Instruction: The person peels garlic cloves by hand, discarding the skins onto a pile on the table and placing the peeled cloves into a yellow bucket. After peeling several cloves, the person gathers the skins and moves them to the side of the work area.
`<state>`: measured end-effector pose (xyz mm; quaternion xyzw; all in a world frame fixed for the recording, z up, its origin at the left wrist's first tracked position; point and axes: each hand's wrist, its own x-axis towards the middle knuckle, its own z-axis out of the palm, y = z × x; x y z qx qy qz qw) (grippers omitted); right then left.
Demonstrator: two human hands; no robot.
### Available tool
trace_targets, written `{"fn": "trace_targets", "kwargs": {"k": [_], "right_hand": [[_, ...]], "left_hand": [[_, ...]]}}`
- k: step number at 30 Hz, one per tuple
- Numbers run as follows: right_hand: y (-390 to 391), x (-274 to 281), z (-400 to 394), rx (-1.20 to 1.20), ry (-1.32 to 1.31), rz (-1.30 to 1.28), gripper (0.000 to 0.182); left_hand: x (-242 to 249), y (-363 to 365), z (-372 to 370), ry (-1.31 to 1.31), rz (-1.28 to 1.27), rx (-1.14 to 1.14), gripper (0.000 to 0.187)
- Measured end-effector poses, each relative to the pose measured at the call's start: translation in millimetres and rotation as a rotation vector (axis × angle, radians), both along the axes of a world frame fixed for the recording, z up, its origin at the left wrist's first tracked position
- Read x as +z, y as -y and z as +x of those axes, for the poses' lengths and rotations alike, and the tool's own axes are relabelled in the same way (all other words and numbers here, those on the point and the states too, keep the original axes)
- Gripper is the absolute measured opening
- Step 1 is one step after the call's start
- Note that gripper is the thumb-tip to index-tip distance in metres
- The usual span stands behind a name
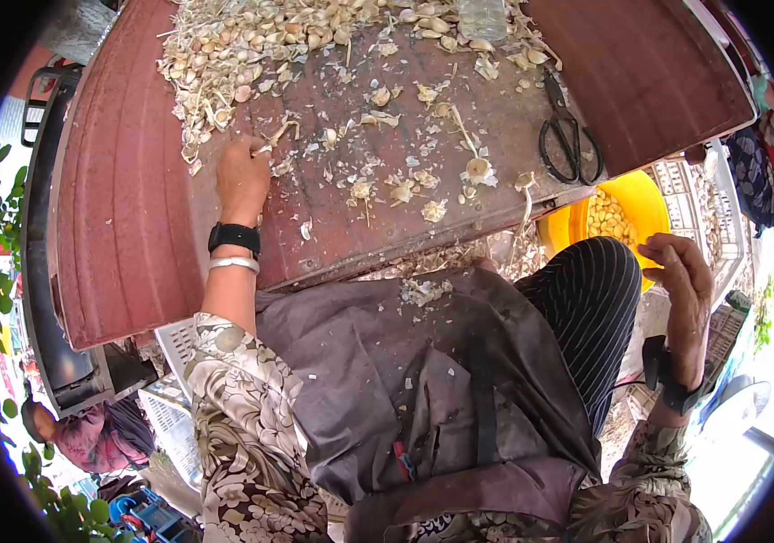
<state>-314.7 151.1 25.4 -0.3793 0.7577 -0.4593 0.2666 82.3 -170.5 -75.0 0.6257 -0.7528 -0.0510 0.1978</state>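
Note:
My left hand (pixel 244 181) rests on the reddish tabletop (pixel 133 208), fingers pinched together beside scraps of garlic skin; whatever they hold is too small to make out. My right hand (pixel 681 285) is raised next to the yellow bucket (pixel 648 201), its fingers apart and nothing seen in them. Peeled garlic cloves (pixel 608 217) lie inside the bucket. A large heap of unpeeled cloves (pixel 251 54) covers the far left and middle of the table. Black scissors (pixel 570 136) lie near the table's right edge. Stems and dry skins (pixel 477 168) are scattered between.
A clear plastic container (pixel 482 20) stands at the table's far side. A dark apron (pixel 441 380) with skin scraps covers my lap. White crates (pixel 174 434) flank the table below. Another person (pixel 97 439) is at the lower left; patterned clothing (pixel 758 172) shows at right.

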Motion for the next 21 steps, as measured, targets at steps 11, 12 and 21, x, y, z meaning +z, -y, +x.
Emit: {"fn": "trace_targets", "kwargs": {"k": [11, 12, 21], "right_hand": [[83, -18, 146, 0.535, 0.61, -0.042, 0.021], [81, -21, 150, 0.518, 0.691, -0.069, 0.018], [43, 14, 145, 0.478, 0.725, -0.17, 0.013]], "left_hand": [[96, -185, -81, -0.686, 0.435, -0.507, 0.029], [93, -191, -81, -0.69, 0.438, -0.509, 0.029], [107, -229, -85, -0.981, 0.206, -0.586, 0.025]]}}
